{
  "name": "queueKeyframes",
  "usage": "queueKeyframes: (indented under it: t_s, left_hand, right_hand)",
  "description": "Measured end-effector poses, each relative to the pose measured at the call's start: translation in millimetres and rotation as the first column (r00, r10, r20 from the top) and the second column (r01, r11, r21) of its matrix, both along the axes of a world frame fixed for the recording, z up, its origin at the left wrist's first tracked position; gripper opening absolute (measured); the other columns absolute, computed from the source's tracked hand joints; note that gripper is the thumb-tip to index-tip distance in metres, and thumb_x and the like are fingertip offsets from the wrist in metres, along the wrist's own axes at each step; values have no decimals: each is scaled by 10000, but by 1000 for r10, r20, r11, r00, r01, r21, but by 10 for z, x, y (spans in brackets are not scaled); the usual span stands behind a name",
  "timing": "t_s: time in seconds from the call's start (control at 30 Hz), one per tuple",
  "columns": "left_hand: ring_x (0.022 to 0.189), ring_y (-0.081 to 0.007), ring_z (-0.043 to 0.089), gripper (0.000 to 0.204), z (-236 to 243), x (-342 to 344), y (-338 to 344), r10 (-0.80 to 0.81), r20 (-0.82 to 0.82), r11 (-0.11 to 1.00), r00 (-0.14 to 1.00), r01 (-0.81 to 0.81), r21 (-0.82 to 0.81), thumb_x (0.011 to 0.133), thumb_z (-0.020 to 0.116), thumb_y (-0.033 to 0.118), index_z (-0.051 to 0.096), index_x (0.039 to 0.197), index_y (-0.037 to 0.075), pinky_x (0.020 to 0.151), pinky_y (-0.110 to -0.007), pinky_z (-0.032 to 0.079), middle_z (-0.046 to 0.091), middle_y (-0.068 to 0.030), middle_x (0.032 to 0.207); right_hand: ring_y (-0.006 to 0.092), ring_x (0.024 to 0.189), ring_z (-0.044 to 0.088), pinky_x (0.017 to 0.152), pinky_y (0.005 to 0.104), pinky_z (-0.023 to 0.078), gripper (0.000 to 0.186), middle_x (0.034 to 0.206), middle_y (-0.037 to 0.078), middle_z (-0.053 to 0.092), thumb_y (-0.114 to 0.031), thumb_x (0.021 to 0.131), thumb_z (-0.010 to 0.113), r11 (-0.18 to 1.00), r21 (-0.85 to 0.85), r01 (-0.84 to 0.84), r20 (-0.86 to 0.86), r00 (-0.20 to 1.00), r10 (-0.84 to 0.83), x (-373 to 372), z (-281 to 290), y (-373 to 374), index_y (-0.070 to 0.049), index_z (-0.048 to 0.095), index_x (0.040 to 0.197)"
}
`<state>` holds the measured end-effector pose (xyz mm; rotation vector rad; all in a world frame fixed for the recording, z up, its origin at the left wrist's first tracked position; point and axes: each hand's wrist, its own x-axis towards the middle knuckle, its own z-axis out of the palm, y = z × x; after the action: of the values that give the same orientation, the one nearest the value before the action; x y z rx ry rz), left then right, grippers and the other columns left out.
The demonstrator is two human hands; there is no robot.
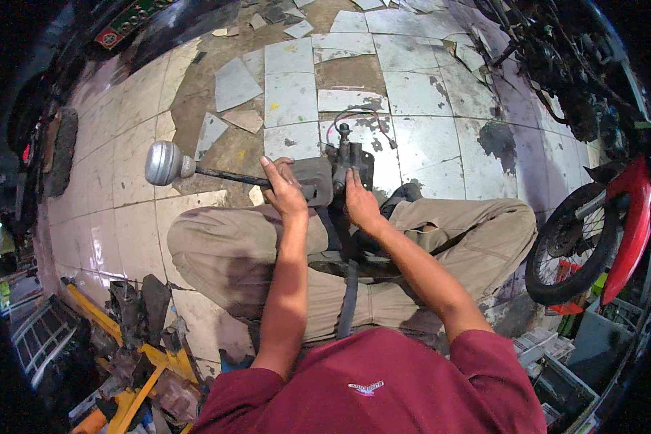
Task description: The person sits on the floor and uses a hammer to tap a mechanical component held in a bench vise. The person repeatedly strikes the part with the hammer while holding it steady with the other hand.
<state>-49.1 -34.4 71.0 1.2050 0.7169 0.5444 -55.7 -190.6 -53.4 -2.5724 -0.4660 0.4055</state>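
Note:
I sit on the tiled floor with my knees spread, and a grey metal assembly (324, 177) rests between them. From it a dark rod (228, 176) runs left to a round silver knob (163, 163). My left hand (284, 189) grips the grey block where the rod enters it. My right hand (357, 199) holds the upright dark part (345, 155) of the assembly, which carries thin wires (365, 116) looping up behind it.
A motorcycle with a red fender (633, 224) and front wheel (568, 242) stands at the right. Another dark motorcycle (564, 65) is at the upper right. Yellow tools and metal parts (141, 347) lie at the lower left. Broken tiles (235, 83) litter the floor ahead.

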Motion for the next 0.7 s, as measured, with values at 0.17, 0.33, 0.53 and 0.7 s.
queueKeyframes:
  t_s: [0.17, 0.33, 0.53, 0.7]
  left_hand:
    - [445, -49, 246, 541, -45, -43, 38, 1, 5, 1000, 1000, -1, 8, 985, 347, 451, 537, 720, 20, 431, -237, 187, 250, 60, 503]
    - [444, -51, 251, 542, -87, -17, 47, 2, 66, 998, 998, -6, 55, 987, 342, 447, 539, 715, 22, 427, -236, 186, 262, 55, 502]
    - [450, -51, 247, 541, -35, 5, 17, 7, 5, 1000, 1000, -7, 4, 991, 337, 434, 532, 704, 19, 429, -234, 185, 261, 57, 506]
    - [434, -61, 248, 546, -12, 17, 33, 9, -22, 999, 1000, -10, -37, 992, 337, 432, 525, 678, 26, 429, -240, 198, 264, 56, 487]
  right_hand:
    - [475, 837, 609, 739, 501, 515, 776, 1427, 306, 238, -15, 700, 587, 997, 77, 1, -56, 998, 3, -202, 291, 107, 93, 210, 1369]
    - [477, 837, 608, 732, 491, 522, 787, 1424, 337, 204, -23, 703, 587, 999, 45, 12, -63, 998, -9, -108, 149, 107, 122, 181, 1361]
    - [465, 918, 592, 785, 469, 513, 742, 1394, 345, 258, -31, 715, 576, 999, 19, 30, -95, 995, -28, 15, 115, 62, 139, 212, 1339]
    - [471, 916, 571, 800, 492, 477, 480, 1180, 327, 488, -124, 826, 546, 971, 189, 147, 0, 989, -150, 110, -142, -127, 79, 420, 1243]
